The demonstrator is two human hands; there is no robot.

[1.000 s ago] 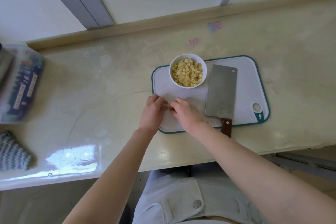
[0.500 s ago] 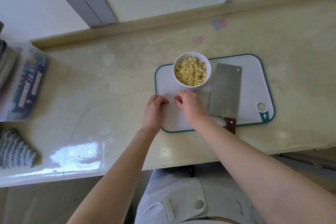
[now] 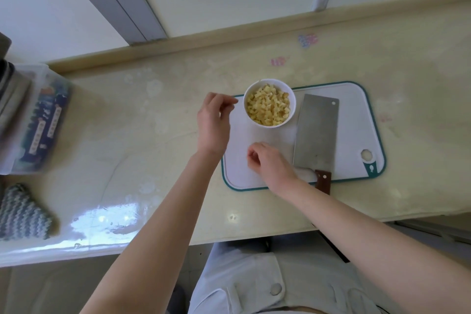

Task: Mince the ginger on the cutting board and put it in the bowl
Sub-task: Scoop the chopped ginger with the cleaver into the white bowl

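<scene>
Item: ginger (image 3: 269, 106), minced, heaped in bowl (image 3: 293, 108) at 11 o'clock on cutting board (image 3: 356, 120). Also: left hand (image 3: 212, 120) at bowl's 9 o'clock, right hand (image 3: 270, 162) at 6 o'clock (both with fingertips bunched; any scrap held cannot be told). Step, likely: gathering last bits. Next: release over rim.

The cutting board (image 3: 351, 120) in front of me looks like matt white plastic. The cleaver (image 3: 317, 132) has a dull, brushed metal blade and a dark wooden handle (image 3: 323, 181). The bowl (image 3: 292, 109) is glossy white. The countertop (image 3: 153, 148) shines like polished stone, and the cloth (image 3: 23, 214) to my left is knitted.
</scene>
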